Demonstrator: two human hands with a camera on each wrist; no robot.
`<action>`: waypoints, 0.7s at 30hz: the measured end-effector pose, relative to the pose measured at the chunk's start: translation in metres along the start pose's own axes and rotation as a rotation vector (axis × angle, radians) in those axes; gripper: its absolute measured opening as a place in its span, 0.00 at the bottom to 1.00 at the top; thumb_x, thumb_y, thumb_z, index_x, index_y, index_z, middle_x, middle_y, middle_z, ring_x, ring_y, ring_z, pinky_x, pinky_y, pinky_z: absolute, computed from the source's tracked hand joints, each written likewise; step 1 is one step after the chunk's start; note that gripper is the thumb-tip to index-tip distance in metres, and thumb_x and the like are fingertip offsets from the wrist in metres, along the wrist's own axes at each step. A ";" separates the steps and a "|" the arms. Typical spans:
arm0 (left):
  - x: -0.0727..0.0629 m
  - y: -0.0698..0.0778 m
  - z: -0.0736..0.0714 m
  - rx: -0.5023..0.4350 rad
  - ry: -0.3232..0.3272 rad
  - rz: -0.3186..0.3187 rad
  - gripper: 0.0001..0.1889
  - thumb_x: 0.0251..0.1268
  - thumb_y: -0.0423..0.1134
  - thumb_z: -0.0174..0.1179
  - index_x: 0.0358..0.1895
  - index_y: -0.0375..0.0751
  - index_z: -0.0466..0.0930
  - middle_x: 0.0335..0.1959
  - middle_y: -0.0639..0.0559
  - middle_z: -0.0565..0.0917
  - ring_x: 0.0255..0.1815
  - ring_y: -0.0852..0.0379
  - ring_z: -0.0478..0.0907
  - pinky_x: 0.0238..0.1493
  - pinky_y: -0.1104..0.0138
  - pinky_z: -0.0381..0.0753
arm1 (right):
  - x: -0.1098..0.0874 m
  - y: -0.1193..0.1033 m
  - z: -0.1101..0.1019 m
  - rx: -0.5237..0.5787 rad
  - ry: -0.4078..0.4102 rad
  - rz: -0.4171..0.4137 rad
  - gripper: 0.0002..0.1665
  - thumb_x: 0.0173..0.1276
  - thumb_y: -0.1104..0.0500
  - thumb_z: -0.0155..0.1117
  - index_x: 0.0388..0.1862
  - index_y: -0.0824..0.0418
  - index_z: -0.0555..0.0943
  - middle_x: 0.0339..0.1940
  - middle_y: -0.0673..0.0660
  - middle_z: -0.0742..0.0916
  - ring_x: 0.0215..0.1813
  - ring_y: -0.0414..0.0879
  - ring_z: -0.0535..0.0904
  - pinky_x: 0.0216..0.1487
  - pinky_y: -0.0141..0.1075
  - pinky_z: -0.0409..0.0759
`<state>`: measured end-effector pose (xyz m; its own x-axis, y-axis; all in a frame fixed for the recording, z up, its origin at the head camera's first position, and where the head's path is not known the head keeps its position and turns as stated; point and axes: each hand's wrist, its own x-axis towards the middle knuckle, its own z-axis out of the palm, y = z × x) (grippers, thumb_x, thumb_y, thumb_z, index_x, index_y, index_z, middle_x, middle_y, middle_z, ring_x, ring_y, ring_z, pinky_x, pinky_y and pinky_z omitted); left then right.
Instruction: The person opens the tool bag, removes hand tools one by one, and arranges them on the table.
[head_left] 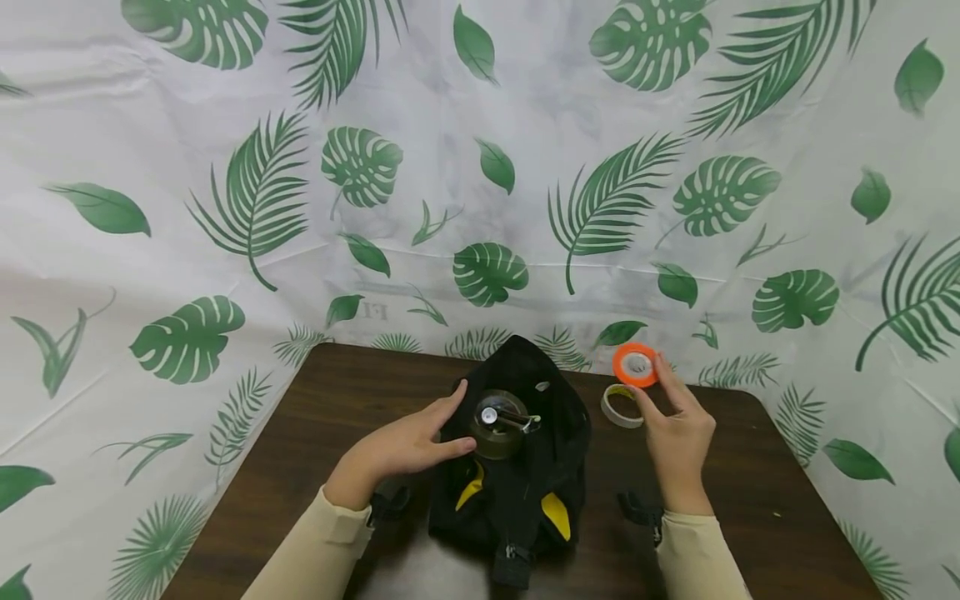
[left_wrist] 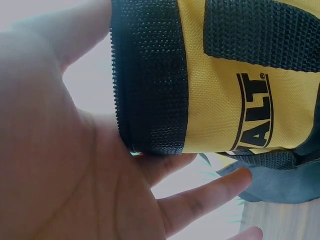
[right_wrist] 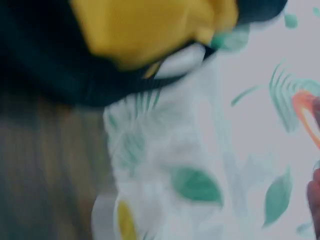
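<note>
A black and yellow tool bag (head_left: 517, 500) stands on the table with its mouth open. Inside its mouth shows a roll of clear brownish packing tape (head_left: 498, 450), with a shiny metal item (head_left: 517, 418) across it whose kind I cannot tell. My left hand (head_left: 405, 442) rests at the bag's left rim, thumb and fingers spread out. In the left wrist view the zipper edge (left_wrist: 145, 80) lies against that hand. Right of the bag, my right hand (head_left: 678, 425) pinches an orange tape roll (head_left: 636, 365) between thumb and fingers, held up off the table.
A pale tape roll (head_left: 622, 408) with a yellow inner ring is just below the orange one. The dark wooden table (head_left: 750, 500) ends at a white leaf-print sheet (head_left: 420, 183) hung behind it. A black strap with a buckle (head_left: 513, 562) hangs at the bag's front.
</note>
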<state>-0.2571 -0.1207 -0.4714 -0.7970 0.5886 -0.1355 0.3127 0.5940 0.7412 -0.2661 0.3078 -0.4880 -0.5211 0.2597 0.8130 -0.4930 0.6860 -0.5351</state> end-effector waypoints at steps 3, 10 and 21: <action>0.000 0.001 -0.001 0.003 -0.001 0.000 0.53 0.75 0.76 0.55 0.90 0.70 0.31 0.93 0.53 0.44 0.93 0.45 0.46 0.89 0.40 0.53 | -0.004 0.033 -0.012 -0.030 0.087 0.049 0.44 0.54 0.73 0.88 0.70 0.53 0.86 0.68 0.60 0.88 0.72 0.44 0.85 0.71 0.22 0.77; 0.001 0.001 -0.002 0.008 0.000 0.000 0.53 0.76 0.76 0.55 0.90 0.70 0.30 0.93 0.54 0.44 0.93 0.46 0.45 0.89 0.40 0.53 | -0.029 0.103 -0.033 0.021 0.195 0.347 0.39 0.59 0.69 0.86 0.69 0.47 0.87 0.69 0.58 0.88 0.64 0.29 0.86 0.58 0.17 0.81; 0.001 0.002 0.002 0.010 0.003 -0.010 0.53 0.75 0.76 0.55 0.90 0.70 0.31 0.93 0.54 0.44 0.93 0.46 0.45 0.89 0.41 0.53 | -0.054 0.132 -0.039 -0.100 -0.033 0.666 0.35 0.68 0.50 0.84 0.71 0.58 0.87 0.63 0.70 0.90 0.42 0.19 0.80 0.40 0.12 0.76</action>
<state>-0.2562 -0.1177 -0.4712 -0.8015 0.5811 -0.1409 0.3098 0.6052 0.7333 -0.2763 0.4108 -0.5940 -0.7135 0.6291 0.3085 0.0069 0.4466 -0.8947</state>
